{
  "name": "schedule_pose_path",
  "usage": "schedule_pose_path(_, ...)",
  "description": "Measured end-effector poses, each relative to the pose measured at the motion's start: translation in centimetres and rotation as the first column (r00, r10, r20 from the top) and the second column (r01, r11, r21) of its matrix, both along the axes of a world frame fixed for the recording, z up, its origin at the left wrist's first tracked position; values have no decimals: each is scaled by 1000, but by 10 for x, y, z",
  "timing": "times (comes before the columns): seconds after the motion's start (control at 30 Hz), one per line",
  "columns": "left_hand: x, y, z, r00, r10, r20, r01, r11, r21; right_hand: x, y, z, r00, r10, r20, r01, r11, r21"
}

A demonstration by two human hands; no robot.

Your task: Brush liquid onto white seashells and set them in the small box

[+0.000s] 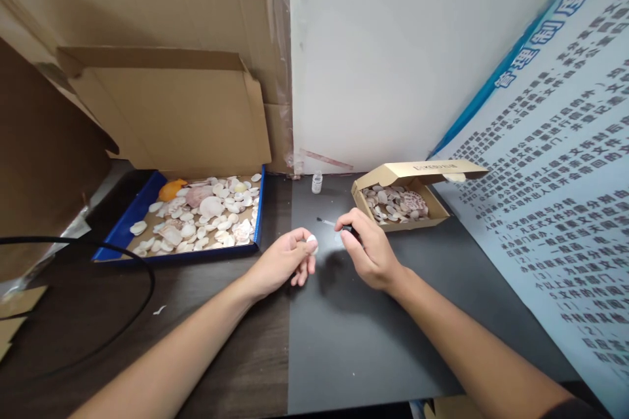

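Observation:
Between the thumb and forefinger of my left hand (pixel 285 260) is a small white shell (pixel 312 243), partly covered by the fingers. My right hand (pixel 367 247) pinches the dark cap of a small brush (pixel 327 221), its dark tip pointing left, away from the palm. The brush tip and the shell are apart. A small clear glass bottle (pixel 317 182) with a label stands upright on the dark table beyond both hands. Something clear shows by the right fingertips, too small to make out.
At left, a blue-sided box (pixel 128 213) with its cardboard lid raised holds many shells (pixel 211 207). A smaller cardboard box (pixel 439 215) with shells sits at right, lid up. A black cable (pixel 152 281) loops at left. A white panel (pixel 373 59) and a printed poster (pixel 555 163) stand behind.

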State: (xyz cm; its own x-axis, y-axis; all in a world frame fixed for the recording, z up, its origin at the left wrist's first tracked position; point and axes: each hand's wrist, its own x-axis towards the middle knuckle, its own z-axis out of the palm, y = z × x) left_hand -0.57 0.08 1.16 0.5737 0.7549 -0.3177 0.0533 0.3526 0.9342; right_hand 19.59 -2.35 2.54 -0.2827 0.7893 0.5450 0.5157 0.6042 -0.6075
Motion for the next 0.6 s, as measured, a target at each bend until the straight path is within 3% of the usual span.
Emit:
schedule_pose_path(0.13,-3,1,-2,998,-2,58,2,1000,-4,7,-5,-7,994,76,82,-72,996,-49)
schedule_pose_path(0.23,-5,2,-4,994,-39,102,43,998,-35,11,-9,-6,997,36,72,-27,993,-117)
schedule_pose_path(0.33,-6,4,-4,992,-73,103,76,997,-30,12,-11,-2,999,15,43,-8,988,-152)
schedule_pose_path(0.6,-6,4,-2,995,-89,54,88,996,10,7,-16,-4,992,107,62,-93,977,-193)
